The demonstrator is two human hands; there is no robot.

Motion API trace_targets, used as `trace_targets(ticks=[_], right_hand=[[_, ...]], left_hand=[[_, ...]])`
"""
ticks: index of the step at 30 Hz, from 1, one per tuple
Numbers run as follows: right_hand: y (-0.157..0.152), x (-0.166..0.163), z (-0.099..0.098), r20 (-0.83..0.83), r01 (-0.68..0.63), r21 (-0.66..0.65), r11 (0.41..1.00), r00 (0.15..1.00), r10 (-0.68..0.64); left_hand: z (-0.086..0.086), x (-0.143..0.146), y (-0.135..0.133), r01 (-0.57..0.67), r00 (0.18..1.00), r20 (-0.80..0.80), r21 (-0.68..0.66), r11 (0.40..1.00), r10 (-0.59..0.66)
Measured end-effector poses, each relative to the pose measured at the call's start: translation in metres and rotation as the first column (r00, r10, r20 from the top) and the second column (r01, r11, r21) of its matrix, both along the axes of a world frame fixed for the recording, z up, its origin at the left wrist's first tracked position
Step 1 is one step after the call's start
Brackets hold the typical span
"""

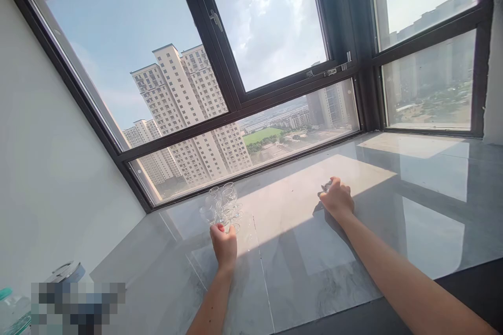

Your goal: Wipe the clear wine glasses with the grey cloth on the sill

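Observation:
A cluster of several small clear glasses (pixel 222 203) stands on the grey marble sill (pixel 298 251) near the window. My left hand (pixel 223 243) is closed, its fingers gripping the near side of the glass cluster. Farther right, my right hand (pixel 337 199) is closed in a loose fist resting on the sill, with a small clear glass object (pixel 326 186) showing at its fingertips. Both forearms reach in from the bottom edge.
A large black-framed window (pixel 236 104) runs along the far edge of the sill, with a second window (pixel 428 84) at the right corner. A white wall (pixel 47 157) stands at the left. A bottle top and a round lid (pixel 65 272) sit at the bottom left.

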State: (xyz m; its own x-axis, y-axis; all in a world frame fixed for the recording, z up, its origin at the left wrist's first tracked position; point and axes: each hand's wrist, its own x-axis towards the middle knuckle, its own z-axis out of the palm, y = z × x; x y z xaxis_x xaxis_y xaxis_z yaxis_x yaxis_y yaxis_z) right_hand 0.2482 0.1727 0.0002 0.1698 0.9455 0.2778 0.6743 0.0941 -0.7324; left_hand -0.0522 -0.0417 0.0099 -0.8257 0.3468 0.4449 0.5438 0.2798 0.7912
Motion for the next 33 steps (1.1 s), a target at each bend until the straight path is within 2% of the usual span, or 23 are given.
trace_targets(ticks=[3, 7, 11, 17, 24, 28, 33], right_hand=[[0.001, -0.001, -0.003, 0.039, 0.028, 0.026, 0.999, 0.999, -0.029], [0.001, -0.001, -0.003, 0.076, 0.053, 0.023, 0.998, 0.996, -0.055], [0.0, 0.002, 0.001, 0.091, -0.006, -0.003, 1.0, 0.996, 0.006], [-0.005, 0.001, 0.009, 0.13, -0.085, -0.036, 0.996, 0.988, 0.089], [-0.012, -0.008, 0.017, 0.078, -0.13, 0.035, 0.991, 0.989, 0.127], [-0.005, -0.012, 0.01, 0.015, -0.125, 0.036, 0.992, 0.992, 0.124], [0.007, -0.01, -0.006, 0.035, -0.143, 0.026, 0.989, 0.989, 0.142]], left_hand=[[-0.005, -0.004, 0.003, 0.013, 0.999, 0.029, 0.05, 0.999, -0.014], [-0.009, -0.007, 0.005, 0.048, 0.996, 0.08, -0.008, 0.999, -0.047], [-0.009, -0.008, 0.005, 0.084, 0.994, 0.075, -0.087, 0.993, -0.078], [-0.007, -0.006, 0.006, 0.062, 0.998, 0.032, -0.128, 0.99, -0.059], [-0.008, -0.005, 0.006, 0.055, 0.998, 0.022, -0.147, 0.988, -0.053], [-0.012, -0.006, 0.008, 0.058, 0.998, -0.01, -0.135, 0.989, -0.06], [-0.013, -0.009, 0.01, 0.044, 0.999, 0.023, -0.172, 0.984, -0.04]])
